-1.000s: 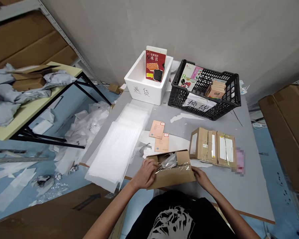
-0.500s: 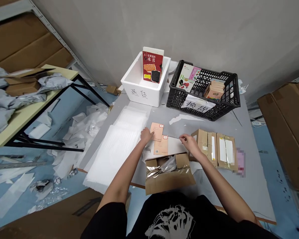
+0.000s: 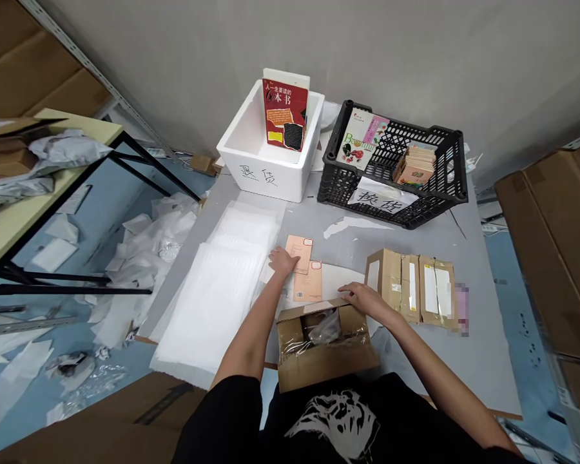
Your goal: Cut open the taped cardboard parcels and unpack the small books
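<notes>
My left hand [image 3: 283, 261] lies on the table at the left edge of a small pink booklet [image 3: 300, 248], its thumb resting on the cover and its fingers apart. Just below, a second pink booklet [image 3: 308, 287] overlaps the first one's lower edge. My right hand [image 3: 365, 300] is open, fingers stretched over the back edge of an opened cardboard box [image 3: 325, 361]. Inside that box, crumpled clear plastic [image 3: 326, 327] shows; the rest of its contents is hidden. The box stands at the table's front edge, against my shirt.
White foam sheets [image 3: 215, 283] are stacked on the left. At the back stand a white foam box [image 3: 265, 183] with a red book [image 3: 285, 116] and a black crate [image 3: 396, 206] holding booklets. Taped cartons [image 3: 410, 283] lie right; packing waste litters the floor.
My right hand has come down and left, from above the pale sheet to the box's back edge, and its fingers have straightened. My left hand stays at the upper booklet. The view has shifted slightly.
</notes>
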`<action>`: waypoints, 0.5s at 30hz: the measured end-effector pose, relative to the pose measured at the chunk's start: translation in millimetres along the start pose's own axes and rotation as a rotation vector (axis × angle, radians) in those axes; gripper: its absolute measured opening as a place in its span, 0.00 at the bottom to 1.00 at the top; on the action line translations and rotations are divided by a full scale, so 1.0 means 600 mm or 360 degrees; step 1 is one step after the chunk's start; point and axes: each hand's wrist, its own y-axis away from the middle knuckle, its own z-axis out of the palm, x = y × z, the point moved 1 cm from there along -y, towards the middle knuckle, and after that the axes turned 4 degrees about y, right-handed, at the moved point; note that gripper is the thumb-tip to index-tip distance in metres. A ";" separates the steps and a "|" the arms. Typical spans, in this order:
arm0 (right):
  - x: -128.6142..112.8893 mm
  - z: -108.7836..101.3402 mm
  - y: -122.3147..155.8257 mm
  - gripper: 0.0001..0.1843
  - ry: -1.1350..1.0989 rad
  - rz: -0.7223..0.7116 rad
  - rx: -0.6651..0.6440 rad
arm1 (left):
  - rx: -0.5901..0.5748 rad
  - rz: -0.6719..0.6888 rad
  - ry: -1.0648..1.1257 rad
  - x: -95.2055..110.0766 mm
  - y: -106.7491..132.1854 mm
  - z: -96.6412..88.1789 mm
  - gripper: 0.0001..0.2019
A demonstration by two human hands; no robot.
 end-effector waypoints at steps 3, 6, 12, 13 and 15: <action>0.007 0.003 0.009 0.17 -0.0106 -0.0100 -0.0051 | 0.0050 -0.0037 0.0044 0.007 -0.002 0.004 0.36; 0.013 0.004 0.006 0.18 -0.0194 -0.0157 -0.0069 | 0.0039 -0.0041 0.0102 0.011 -0.003 0.004 0.34; 0.010 -0.004 -0.057 0.16 -0.0441 0.0002 0.0131 | -0.0033 0.0279 0.0365 0.011 0.008 -0.026 0.10; 0.006 -0.006 -0.073 0.17 -0.0555 0.0045 0.0194 | -0.0042 0.0374 0.0432 0.011 0.016 -0.034 0.08; -0.005 -0.008 -0.106 0.21 -0.0766 0.0109 0.0316 | -0.0034 0.0557 0.0565 0.013 0.040 -0.050 0.09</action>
